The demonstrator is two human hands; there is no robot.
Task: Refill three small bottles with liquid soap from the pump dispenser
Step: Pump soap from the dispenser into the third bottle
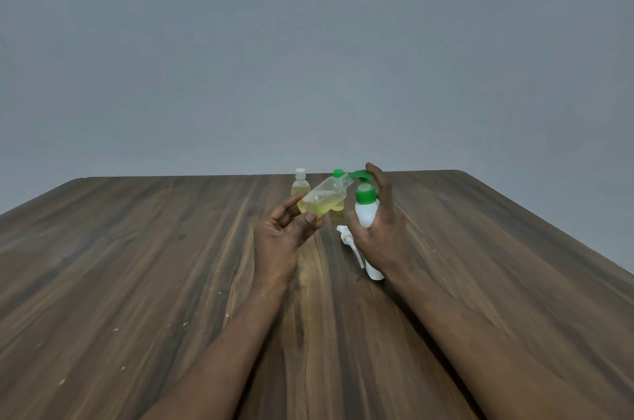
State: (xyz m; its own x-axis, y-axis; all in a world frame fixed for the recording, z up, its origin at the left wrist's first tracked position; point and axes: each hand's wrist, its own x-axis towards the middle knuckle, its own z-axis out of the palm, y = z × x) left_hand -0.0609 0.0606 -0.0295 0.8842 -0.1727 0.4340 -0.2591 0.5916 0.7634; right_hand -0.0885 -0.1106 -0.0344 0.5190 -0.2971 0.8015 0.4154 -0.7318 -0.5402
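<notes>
I see the white plastic pump dispenser (365, 215) held upright, its green pump head on top. Just left of it the uncapped clear small bottle (320, 201), partly full of yellow soap, is tilted with its open neck at the dispenser's green spout. Farther back and left of the dispenser stand a white-capped small bottle (301, 185) and a green-capped small bottle (338, 174), both upright and holding yellow soap.
</notes>
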